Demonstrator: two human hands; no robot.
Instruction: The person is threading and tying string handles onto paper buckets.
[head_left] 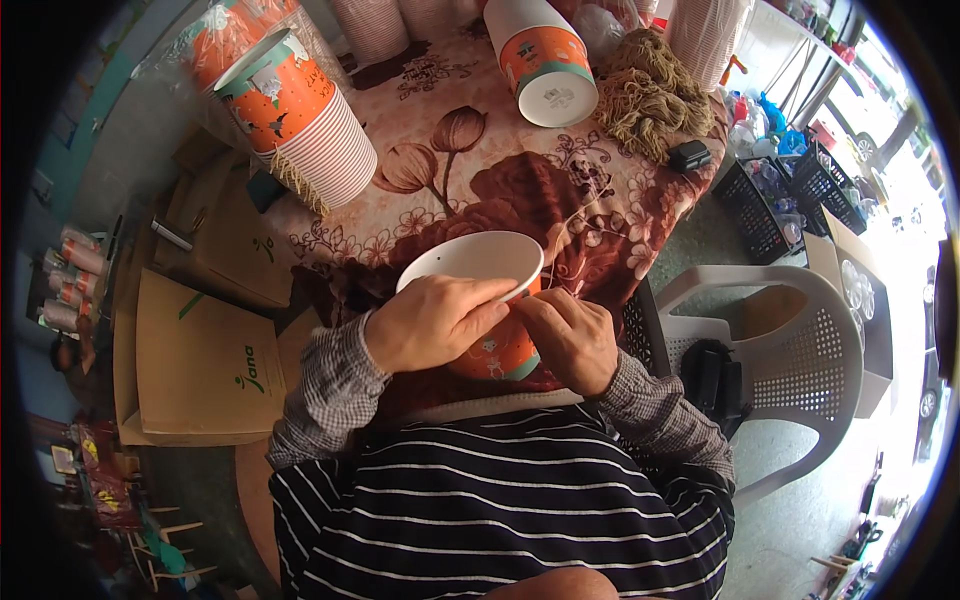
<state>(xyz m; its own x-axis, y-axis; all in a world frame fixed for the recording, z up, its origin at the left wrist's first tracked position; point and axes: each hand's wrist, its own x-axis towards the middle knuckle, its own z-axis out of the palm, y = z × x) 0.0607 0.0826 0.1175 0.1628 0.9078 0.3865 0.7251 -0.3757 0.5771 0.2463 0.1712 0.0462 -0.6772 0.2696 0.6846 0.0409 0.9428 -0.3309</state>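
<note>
An orange, white-lined paper bucket [497, 357] is tilted in front of my lap, its open mouth facing up and away. My left hand [440, 318] grips its rim, thumb outside and fingers partly hidden. At the rim's right side, my right hand [568, 338] is closed in a pinch. A thin string [556, 262] rises from those fingers toward the table; its end at the bucket is hidden by my hands. Small dark holes show in the bucket's inner wall.
On the flowered tablecloth [420, 215] stand a leaning stack of paper buckets [325, 160] with strings hanging from it, a tipped bucket stack [545, 70], a twine bundle [655, 100] and a small black object [689, 156]. Cardboard boxes [205, 350] lie left, a plastic chair [800, 370] right.
</note>
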